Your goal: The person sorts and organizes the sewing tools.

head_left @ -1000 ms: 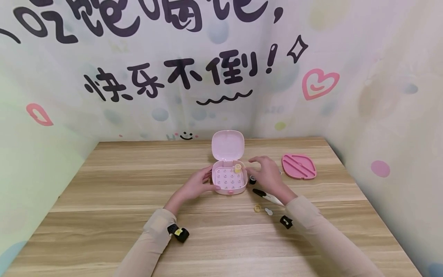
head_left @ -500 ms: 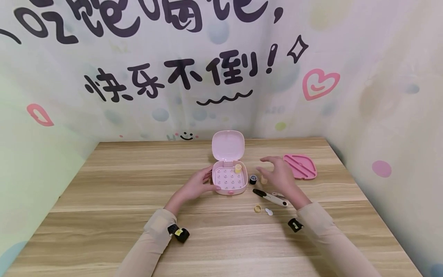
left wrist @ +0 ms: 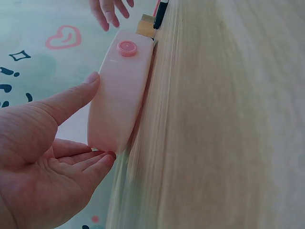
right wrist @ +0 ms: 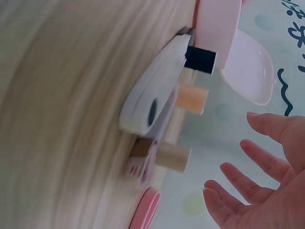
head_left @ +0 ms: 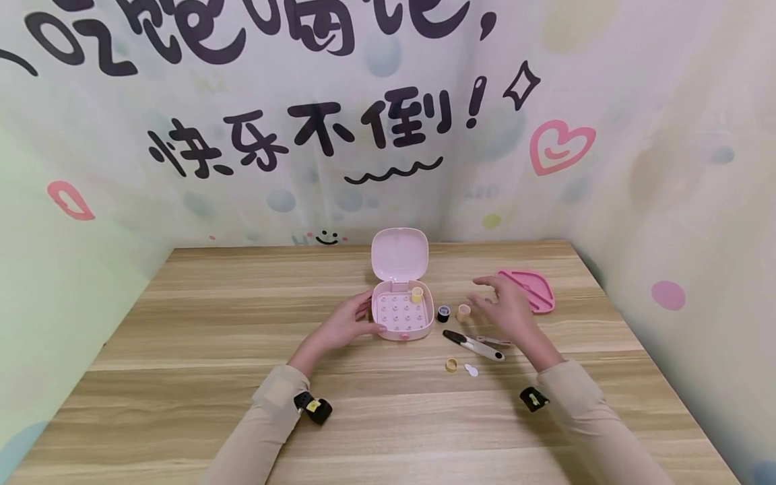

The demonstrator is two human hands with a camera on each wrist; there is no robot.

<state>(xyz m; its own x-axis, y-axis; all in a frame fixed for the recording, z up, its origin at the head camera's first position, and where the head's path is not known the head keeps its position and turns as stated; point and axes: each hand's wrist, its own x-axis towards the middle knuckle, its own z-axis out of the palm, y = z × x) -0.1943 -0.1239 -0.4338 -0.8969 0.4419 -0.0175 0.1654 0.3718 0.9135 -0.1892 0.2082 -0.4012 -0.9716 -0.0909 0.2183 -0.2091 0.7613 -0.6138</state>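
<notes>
A pale pink sewing box (head_left: 389, 335) stands on the table with its lid (head_left: 399, 254) raised. My left hand (head_left: 345, 323) holds its left front corner, thumb at the rim and fingers along the side. Rows of small pegs cover the box's floor. A yellow thread spool (head_left: 417, 295) stands at the back right of them. My right hand (head_left: 508, 308) hovers right of the box, fingers spread and holding nothing. Between them stand a black thread spool (head_left: 444, 314) and a peach thread spool (head_left: 463, 312). The right wrist view shows a beige spool (right wrist: 174, 156) nearer this hand.
A white tool with a black end (head_left: 481, 349) lies front right of the box, beside a small slim item (head_left: 494, 341). Nearer are a gold ring (head_left: 451, 364) and a small white needle threader (head_left: 471, 370). A pink divided tray (head_left: 539, 286) lies behind my right hand.
My right hand has moved right, away from the box, uncovering the black and peach spools and the white tool. My left hand and the box have stayed in place.
</notes>
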